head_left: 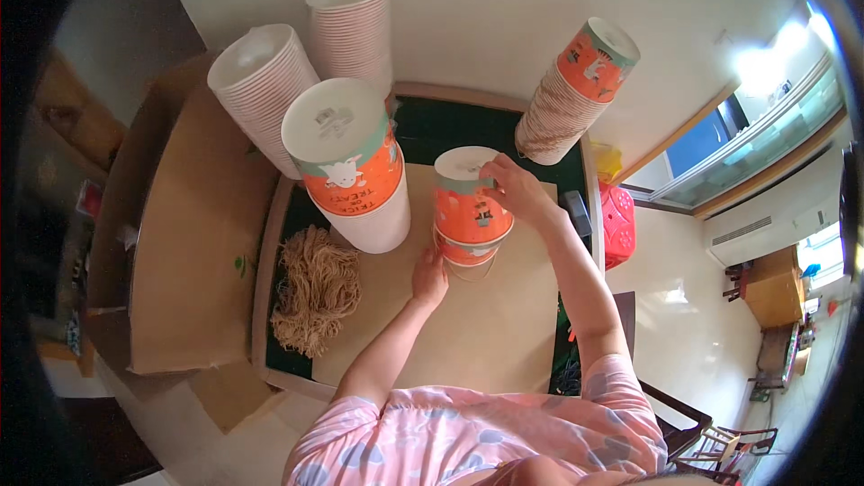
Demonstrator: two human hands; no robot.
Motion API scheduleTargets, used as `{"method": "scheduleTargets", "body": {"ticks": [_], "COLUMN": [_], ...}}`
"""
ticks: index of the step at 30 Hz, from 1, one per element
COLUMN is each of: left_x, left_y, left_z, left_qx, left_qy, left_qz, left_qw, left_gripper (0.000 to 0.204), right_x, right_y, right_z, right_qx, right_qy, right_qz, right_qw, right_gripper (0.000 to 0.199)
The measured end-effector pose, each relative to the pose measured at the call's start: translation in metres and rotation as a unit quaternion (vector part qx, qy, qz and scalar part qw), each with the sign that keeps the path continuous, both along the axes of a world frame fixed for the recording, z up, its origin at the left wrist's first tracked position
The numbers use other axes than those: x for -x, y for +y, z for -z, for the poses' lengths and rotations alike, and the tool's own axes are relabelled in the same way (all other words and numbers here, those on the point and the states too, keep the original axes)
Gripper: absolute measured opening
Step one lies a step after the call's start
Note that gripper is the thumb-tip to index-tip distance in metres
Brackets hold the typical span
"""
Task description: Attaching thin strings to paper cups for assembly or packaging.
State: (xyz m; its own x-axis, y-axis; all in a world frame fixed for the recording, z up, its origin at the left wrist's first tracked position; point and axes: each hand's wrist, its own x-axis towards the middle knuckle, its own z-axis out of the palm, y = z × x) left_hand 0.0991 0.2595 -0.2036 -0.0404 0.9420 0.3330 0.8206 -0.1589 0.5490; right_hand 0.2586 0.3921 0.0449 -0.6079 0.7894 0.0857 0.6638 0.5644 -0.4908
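In the middle of the table a short stack of orange paper buckets [470, 216] with a pale green band stands bottom up, one nested over another. A thin twine handle [474, 275] loops out near its lower rim. My right hand [520, 187] grips the upper bucket near its base, fingers bent on the right side. Low on the left, my left hand [430, 277] holds the stack near the rim; some of its fingers are hidden. Left of them stands a taller stack of nested buckets [353, 175], its top one orange with printed figures. A tangled bundle of beige twine [315, 292] lies in front of it.
Two tall stacks of white buckets [261, 94] rise at the back left beside a large open cardboard box [193, 243]. At the back right leans another tall bucket stack [576, 90]. A red plastic stool [617, 225] is beyond the table's right edge. Beige cardboard [486, 342] covers the tabletop.
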Motion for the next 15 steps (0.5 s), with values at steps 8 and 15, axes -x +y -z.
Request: {"method": "scheduleTargets", "body": {"ticks": [8,15], "left_x": [-0.017,-0.022], "left_y": [-0.018,-0.032], "left_z": [-0.015,-0.012], "left_qx": [0.111,0.207], "left_qy": [0.016,0.018], "left_qz": [0.081,0.132], "left_qw": [0.990,0.969], "left_gripper": [0.009,0.019], "right_x": [-0.005,-0.012], "right_y": [-0.038,-0.061], "right_z": [-0.004,0.032], "right_qx": [-0.049,0.013], "right_qy": [-0.039,-0.033], "right_qz": [-0.014,0.023], "right_qw": [0.998,0.999], "right_gripper": [0.009,0.002]}}
